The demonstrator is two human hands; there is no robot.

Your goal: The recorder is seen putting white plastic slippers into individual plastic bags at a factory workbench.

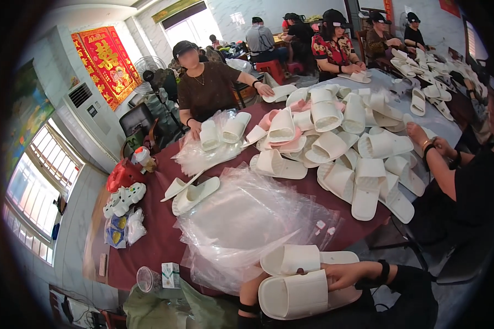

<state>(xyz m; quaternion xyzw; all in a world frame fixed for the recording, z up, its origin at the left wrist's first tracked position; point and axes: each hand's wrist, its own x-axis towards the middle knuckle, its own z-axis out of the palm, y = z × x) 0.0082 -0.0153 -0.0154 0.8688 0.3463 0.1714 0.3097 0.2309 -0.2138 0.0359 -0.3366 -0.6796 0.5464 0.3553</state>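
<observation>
A pair of white open-toed slippers, the nearer slipper (pixel 292 296) and the farther slipper (pixel 291 260), lies side by side in my hands at the table's near edge. My right hand (pixel 347 274) comes from the right, closed on the nearer slipper with its fingers at the strap's opening. At the toe end my left hand (pixel 251 287) grips the pair from the left; the slippers hide most of its fingers. Just beyond them is a spread stack of clear plastic bags (pixel 241 219). Another white pair (pixel 196 195) rests left of the bags.
A large heap of white slippers (pixel 329 148), some pink, covers the table's far right. Across the table a person (pixel 206 88) handles slippers and bags; another person's hand (pixel 420 134) works at right. White clogs (pixel 125 199), a plastic cup (pixel 147 278) and a small box (pixel 170 275) are left.
</observation>
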